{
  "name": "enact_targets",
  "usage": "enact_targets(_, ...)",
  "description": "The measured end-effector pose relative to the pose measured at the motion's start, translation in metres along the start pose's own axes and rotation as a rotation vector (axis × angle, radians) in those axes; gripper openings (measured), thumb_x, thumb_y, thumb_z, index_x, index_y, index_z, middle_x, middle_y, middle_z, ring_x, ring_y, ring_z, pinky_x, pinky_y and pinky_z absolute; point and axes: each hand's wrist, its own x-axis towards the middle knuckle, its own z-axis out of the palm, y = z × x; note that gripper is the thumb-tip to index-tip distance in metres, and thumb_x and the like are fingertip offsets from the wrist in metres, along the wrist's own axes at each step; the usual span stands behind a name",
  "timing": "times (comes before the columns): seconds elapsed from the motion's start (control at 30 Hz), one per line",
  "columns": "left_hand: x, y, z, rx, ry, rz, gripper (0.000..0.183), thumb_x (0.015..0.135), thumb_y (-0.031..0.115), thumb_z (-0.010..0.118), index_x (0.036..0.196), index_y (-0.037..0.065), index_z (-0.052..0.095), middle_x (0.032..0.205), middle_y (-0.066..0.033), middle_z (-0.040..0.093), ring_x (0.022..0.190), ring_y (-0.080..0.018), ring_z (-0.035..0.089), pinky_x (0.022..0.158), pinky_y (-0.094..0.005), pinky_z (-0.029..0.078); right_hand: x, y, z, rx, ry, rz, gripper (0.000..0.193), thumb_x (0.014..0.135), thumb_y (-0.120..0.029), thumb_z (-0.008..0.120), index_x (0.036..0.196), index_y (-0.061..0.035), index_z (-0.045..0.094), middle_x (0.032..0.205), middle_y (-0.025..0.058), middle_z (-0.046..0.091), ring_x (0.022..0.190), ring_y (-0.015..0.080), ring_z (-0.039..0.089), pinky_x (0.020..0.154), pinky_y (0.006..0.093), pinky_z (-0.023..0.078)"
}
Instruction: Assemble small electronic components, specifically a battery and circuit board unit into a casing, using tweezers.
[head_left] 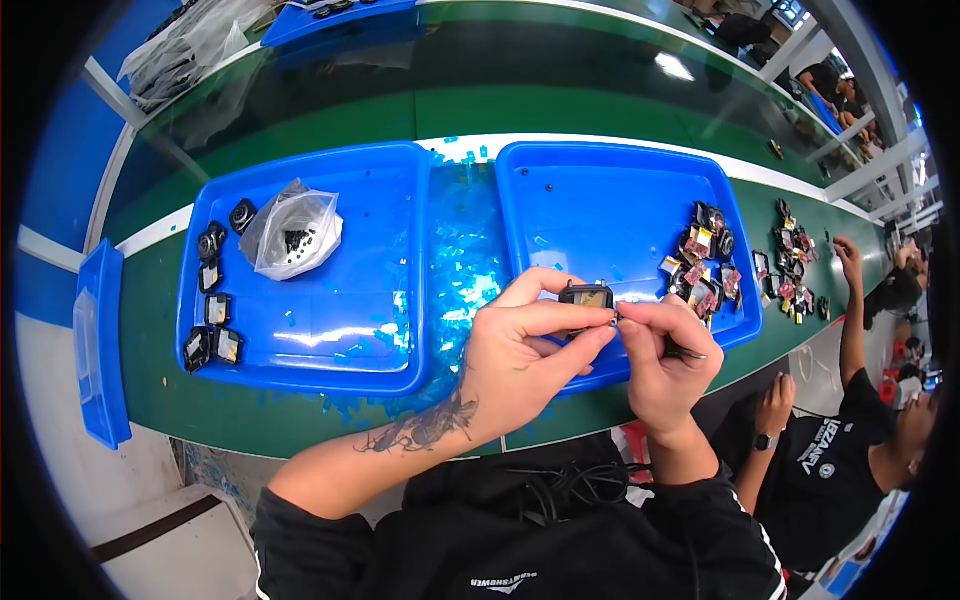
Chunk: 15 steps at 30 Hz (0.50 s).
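Observation:
My left hand (525, 345) holds a small black device housing (588, 296) with a pale inner face, over the near left part of the right blue tray (505, 200). Pressed close to its fingertips, my right hand (672, 365) pinches something tiny at the housing's near edge; what it is cannot be made out. A thin dark tool, perhaps tweezers (685, 352), lies under the curled fingers of that hand. Opened devices with boards and yellow parts (700, 255) are heaped at the tray's right side.
The left blue tray (420, 250) holds a clear bag (292, 235) of small black parts and several black devices (215, 310). Blue film scraps (460, 240) litter the green bench between the trays. More parts (790, 255) lie at right, near a co-worker's hand (848, 255).

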Motion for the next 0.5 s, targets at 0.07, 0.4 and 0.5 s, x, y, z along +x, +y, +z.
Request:
enact_targets(0.07,0.001,-0.005,-0.001,0.067,0.006,0.063,0.019,0.082,-0.005,0.068,0.100,-0.002,0.071,0.113,-0.0095,0.056,0.086,-0.0142,0.065,0.067,-0.0224,0.059,0.000,0.001,0.000,0.028,-0.009,0.027,0.016,0.076,0.004,0.073,0.091,-0.0009,0.072,0.056,-0.0033,0.042,0.051,0.0057,0.035,0.047,0.0232,0.026)
enact_targets(0.4,0.003,-0.004,-0.002,0.244,0.005,0.293,0.015,0.080,-0.002,0.070,0.095,0.000,0.072,0.106,-0.0114,0.059,0.082,-0.0161,0.067,0.060,-0.0232,0.055,0.006,-0.008,-0.007,0.385,-0.113,0.416,0.011,0.080,0.003,0.069,0.091,0.0033,0.069,0.060,-0.0081,0.045,0.056,0.0001,0.034,0.052,0.0189,0.026)
enact_targets(0.5,0.001,-0.002,-0.002,0.230,0.008,0.264,0.015,0.079,-0.003,0.070,0.093,0.000,0.072,0.106,-0.0114,0.059,0.082,-0.0168,0.067,0.060,-0.0233,0.056,0.008,-0.008,-0.009,0.511,-0.147,0.533,0.009,0.082,0.002,0.068,0.090,0.0039,0.067,0.061,-0.0082,0.046,0.056,-0.0003,0.035,0.052,0.0186,0.026)
